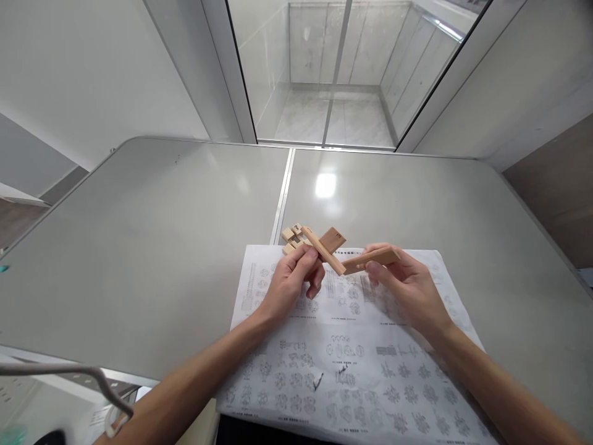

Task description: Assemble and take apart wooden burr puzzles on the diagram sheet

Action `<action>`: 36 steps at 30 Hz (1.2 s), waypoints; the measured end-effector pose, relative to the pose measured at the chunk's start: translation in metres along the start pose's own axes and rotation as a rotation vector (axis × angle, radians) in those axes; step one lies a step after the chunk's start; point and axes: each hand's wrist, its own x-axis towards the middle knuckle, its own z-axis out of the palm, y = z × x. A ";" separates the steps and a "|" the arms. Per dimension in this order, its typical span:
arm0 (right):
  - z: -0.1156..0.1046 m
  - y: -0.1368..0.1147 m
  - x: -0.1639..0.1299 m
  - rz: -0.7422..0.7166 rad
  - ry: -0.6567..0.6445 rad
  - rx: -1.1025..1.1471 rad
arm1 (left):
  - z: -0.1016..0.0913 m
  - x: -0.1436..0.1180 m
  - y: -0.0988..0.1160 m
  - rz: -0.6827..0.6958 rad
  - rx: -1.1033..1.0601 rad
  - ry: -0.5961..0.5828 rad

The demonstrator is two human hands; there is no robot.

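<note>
My left hand (299,275) is closed, pinching a narrow wooden strip (327,254) that slants down to the right. A flat wooden piece (333,238) with a dark mark on its end crosses behind that strip; whether it is held too, I cannot tell. Between the thumb and fingers of my right hand (410,287) is another wooden strip (370,259), its left end close to the tip of the first. Beyond my left hand are several small pale wooden blocks (288,235), at least one numbered, partly hidden by the fingers.
Under both hands a large printed sheet (343,334) of small diagrams lies over the table's near edge. The grey table (185,247) has a metal seam (283,191) down its middle. Glass panes (333,117) stand behind it, and a cable (60,369) loops at lower left.
</note>
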 end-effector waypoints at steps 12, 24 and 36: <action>-0.003 -0.003 -0.002 0.194 -0.232 0.409 | 0.001 -0.001 0.000 -0.006 0.014 0.009; 0.005 0.004 -0.008 0.015 -0.430 0.261 | 0.007 -0.004 0.007 0.002 0.088 -0.081; 0.004 0.009 -0.009 -0.094 -0.454 0.225 | 0.008 -0.005 0.008 -0.020 0.063 -0.124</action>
